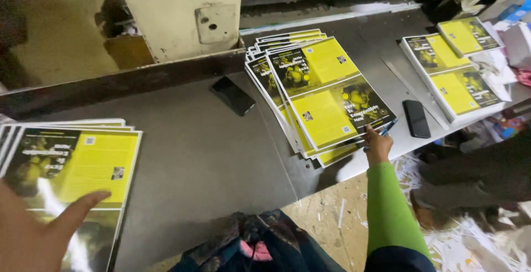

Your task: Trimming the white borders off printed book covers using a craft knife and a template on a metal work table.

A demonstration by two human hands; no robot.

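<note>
Under your right hand [378, 146] lies a fanned stack of yellow-and-black printed sheets [326, 92] — your fingers are closed on its near right corner, pinching the top sheets. From that hand the stack's long axis runs up and to the left, toward the cream machine body [177, 12]. Just right of the hand a black phone [416, 118] lies flat on the grey metal table [193, 156]; farther right sit two more stacks [453, 75]. Your left hand [33, 233] is open — fingers spread, thumb out — resting on another stack of the same sheets [83, 167].
</note>
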